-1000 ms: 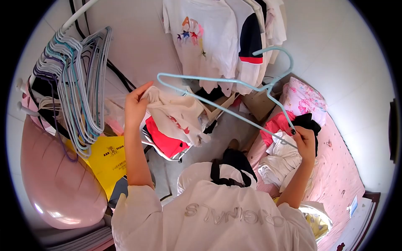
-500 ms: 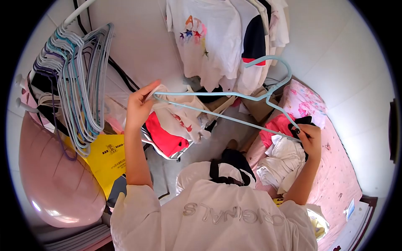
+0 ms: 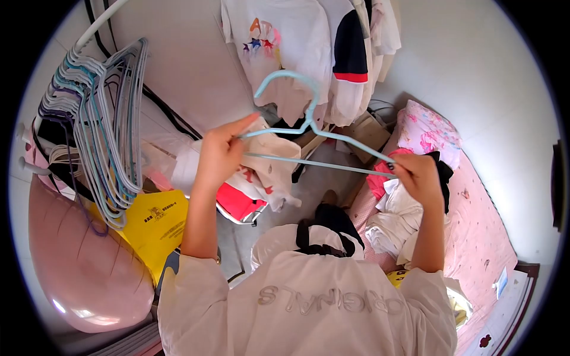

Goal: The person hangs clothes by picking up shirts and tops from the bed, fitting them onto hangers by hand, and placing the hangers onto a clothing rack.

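A light-blue clothes hanger is held out across the front, its hook upward. My left hand is closed around its left end, together with the edge of a cream garment with a red print that hangs there. The hanger's left tip is hidden by the fingers and cloth. At the other end, my right hand grips the hanger's right corner with fingers curled. Below the right hand lies a pile of white clothes, apart from it.
Several empty hangers crowd a rail at left, above a pink balloon and a yellow bag. White shirts hang at the back. A pink bed with a floral pillow is at right. Red cloth lies below the cream garment.
The hanger has moved left relative to the view, and its left end has gone further toward the cream garment. My hands are closer together; my left hand has shifted right, my right hand left.
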Action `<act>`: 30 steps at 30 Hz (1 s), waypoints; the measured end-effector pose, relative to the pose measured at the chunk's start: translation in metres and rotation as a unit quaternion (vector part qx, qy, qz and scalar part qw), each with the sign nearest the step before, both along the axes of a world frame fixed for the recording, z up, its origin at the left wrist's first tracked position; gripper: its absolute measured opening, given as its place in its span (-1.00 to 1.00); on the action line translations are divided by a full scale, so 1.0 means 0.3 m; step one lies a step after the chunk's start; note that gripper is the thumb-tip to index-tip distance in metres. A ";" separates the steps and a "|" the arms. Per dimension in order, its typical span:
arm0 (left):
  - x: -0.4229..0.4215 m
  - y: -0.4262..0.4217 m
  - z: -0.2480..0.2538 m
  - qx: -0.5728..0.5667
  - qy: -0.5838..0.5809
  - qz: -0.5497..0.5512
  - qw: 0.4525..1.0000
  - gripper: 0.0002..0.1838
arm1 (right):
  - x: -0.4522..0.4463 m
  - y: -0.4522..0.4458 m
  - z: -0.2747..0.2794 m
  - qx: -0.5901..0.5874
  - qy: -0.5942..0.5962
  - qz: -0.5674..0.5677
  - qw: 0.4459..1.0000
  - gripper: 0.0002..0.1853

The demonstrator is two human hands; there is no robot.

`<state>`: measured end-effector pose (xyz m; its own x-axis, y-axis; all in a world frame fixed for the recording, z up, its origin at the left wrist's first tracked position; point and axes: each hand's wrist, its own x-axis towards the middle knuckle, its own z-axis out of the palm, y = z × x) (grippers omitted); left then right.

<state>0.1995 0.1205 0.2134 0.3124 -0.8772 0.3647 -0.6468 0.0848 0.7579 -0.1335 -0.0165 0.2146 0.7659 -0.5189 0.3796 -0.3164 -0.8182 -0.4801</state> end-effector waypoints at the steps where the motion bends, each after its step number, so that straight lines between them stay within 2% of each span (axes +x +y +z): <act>1: 0.018 -0.012 -0.019 -0.014 0.005 0.031 0.999 -0.48 | 0.012 0.009 -0.021 0.033 -0.008 0.008 0.999 -0.91; 2: 0.050 -0.027 -0.043 -0.071 0.006 0.049 0.996 -0.52 | 0.016 0.019 -0.038 0.057 -0.031 0.009 0.998 -0.92; 5: 0.166 -0.037 -0.063 -0.129 0.080 0.120 0.981 -0.54 | -0.042 0.025 -0.047 0.085 -0.062 -0.055 0.993 -0.94; 7: 0.209 -0.031 -0.068 -0.155 0.084 0.126 0.976 -0.55 | -0.127 -0.004 -0.035 0.089 -0.001 -0.069 0.994 -0.89; 8: 0.223 -0.027 -0.069 -0.168 0.087 0.128 0.973 -0.55 | -0.158 -0.007 -0.041 0.096 -0.025 -0.077 0.992 -0.89; 12: 0.235 -0.018 -0.081 -0.160 0.125 0.094 0.975 -0.52 | -0.199 -0.010 -0.043 0.086 -0.078 -0.085 0.990 -0.89; 20: 0.201 -0.003 -0.037 -0.156 0.146 0.082 0.974 -0.49 | -0.174 0.019 -0.011 0.005 -0.071 -0.064 0.995 -0.92; 26: 0.164 0.020 -0.007 -0.125 0.077 0.094 0.985 -0.48 | -0.131 0.039 0.010 -0.073 -0.052 -0.062 0.994 -0.94; 30: 0.165 0.027 -0.005 -0.126 0.104 0.094 0.982 -0.48 | -0.149 0.028 0.014 -0.074 -0.065 -0.060 0.993 -0.95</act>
<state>0.2488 0.1287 0.2118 0.5504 -0.6874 0.4738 -0.5018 0.1812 0.8458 -0.1781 -0.0082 0.2187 0.6410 -0.5345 0.5509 -0.3589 -0.8431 -0.4004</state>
